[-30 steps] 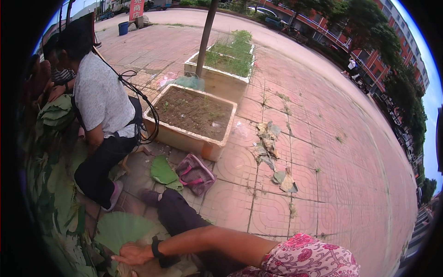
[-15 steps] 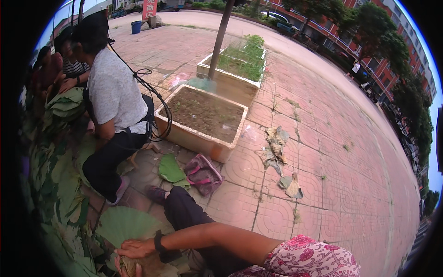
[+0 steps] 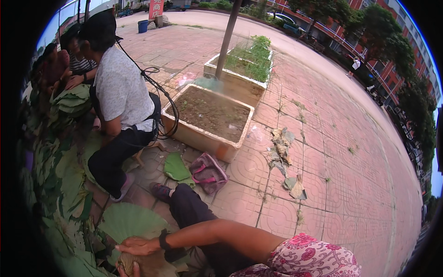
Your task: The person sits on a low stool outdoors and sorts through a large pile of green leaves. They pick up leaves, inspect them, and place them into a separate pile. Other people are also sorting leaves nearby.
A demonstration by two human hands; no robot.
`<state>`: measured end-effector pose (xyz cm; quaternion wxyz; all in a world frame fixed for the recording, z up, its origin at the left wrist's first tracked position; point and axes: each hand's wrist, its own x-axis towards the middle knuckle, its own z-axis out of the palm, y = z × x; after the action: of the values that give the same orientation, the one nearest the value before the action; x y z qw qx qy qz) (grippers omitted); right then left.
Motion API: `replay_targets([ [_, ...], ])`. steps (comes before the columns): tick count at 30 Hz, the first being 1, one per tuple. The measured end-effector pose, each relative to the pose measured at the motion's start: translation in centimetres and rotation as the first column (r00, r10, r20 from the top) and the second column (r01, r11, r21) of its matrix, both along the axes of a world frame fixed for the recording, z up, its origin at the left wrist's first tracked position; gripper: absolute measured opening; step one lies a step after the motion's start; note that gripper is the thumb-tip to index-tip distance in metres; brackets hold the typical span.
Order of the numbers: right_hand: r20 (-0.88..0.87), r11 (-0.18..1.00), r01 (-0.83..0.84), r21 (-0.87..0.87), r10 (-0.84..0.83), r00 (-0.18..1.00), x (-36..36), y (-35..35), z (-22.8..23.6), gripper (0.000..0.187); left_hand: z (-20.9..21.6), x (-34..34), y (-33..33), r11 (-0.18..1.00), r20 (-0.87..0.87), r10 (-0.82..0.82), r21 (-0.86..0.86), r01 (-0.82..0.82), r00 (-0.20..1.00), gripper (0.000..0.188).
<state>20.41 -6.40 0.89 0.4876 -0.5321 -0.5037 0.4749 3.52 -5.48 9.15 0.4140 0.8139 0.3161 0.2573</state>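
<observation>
At the lower left, my right hand [image 3: 140, 246] lies flat with fingers stretched out over a brownish folded leaf [image 3: 154, 265]. A dark band is on that wrist. Just below, by the picture's lower edge, my left hand [image 3: 130, 269] shows only in part; its fingers curl around the gathered end of the brownish leaf. Beyond my hands a broad green lotus leaf [image 3: 131, 222] is spread like a fan, its veins showing. More large green leaves [image 3: 64, 194] are heaped along the left side.
A seated person in a light patterned shirt [image 3: 121, 85] is close by on the left, with others behind. Ahead stand soil-filled planter boxes [image 3: 203, 137] and a pole [image 3: 228, 39]. A purple mesh bag [image 3: 208, 174] and dry leaves [image 3: 282, 147] lie on the paving.
The view has shifted slightly, so the surroundings sit a little further right. My right hand stays over the brownish leaf, its fingers a little straighter; my left hand remains beneath.
</observation>
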Motion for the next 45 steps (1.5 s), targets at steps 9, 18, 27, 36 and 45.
replay_targets([
  [9, 0.075, 0.876, 0.231, 0.422, -0.288, 0.955, 0.1, -1.9, -0.6, 0.079, 0.3, 0.5, -0.4, 0.993, 0.065, 0.119, -0.007, -0.118, 0.991, 0.031],
  [18, 0.581, 0.856, 0.046, 0.514, -0.387, 0.716, -1.7, 1.4, -4.8, 0.041, -1.1, 0.7, -0.2, 0.801, 0.410, 0.361, -0.597, -0.053, 0.838, 0.043],
  [27, 0.559, 0.965, 0.096, 0.245, -0.222, 0.799, -0.6, -0.2, 0.8, 0.064, -2.1, -1.9, 0.5, 0.855, 0.186, 0.247, -0.503, -0.123, 0.951, 0.036],
  [36, 0.519, 0.865, 0.286, 0.413, -0.482, 0.706, -0.6, 0.4, 4.6, 0.045, -1.7, -4.3, 1.0, 0.879, 0.250, 0.476, -0.176, -0.444, 0.843, 0.034],
  [45, 0.388, 0.837, 0.408, 0.365, -0.535, 0.751, 1.2, 0.6, 5.9, 0.040, 0.4, -9.7, 2.8, 0.645, 0.532, 0.761, -0.682, -0.344, 0.372, 0.028],
])
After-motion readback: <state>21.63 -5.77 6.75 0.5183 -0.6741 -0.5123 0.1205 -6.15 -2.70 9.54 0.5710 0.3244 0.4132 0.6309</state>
